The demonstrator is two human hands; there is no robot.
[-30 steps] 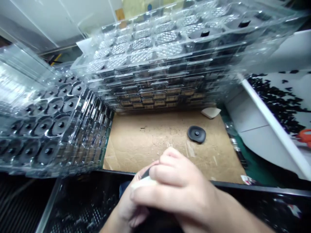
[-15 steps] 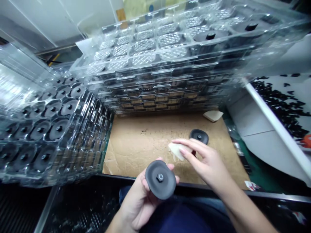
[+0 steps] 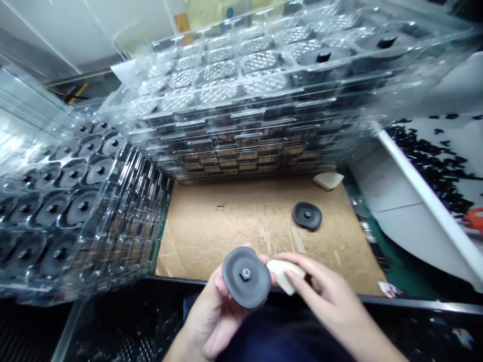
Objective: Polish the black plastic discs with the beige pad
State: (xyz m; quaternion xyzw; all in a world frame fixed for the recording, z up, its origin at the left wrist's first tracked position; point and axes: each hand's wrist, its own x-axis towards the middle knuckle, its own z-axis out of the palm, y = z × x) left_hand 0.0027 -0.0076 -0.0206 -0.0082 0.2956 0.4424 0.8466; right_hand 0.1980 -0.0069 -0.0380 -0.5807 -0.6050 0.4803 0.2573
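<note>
Above cardboard (image 3: 226, 226) — 1 disc (image 3: 246, 270), L hand (image 3: 211, 322)

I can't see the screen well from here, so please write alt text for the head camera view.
A person's left hand holds a dark round disc with a metal nut at its centre; the right hand pinches a pale wedge close to its rim. Beyond lie a second disc on a cardboard sheet and stacked clear plastic trays holding more discs.

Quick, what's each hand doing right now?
Left hand: holding a round black disc with a metal hex nut.
Right hand: pinching a cream wedge-shaped piece.
</note>
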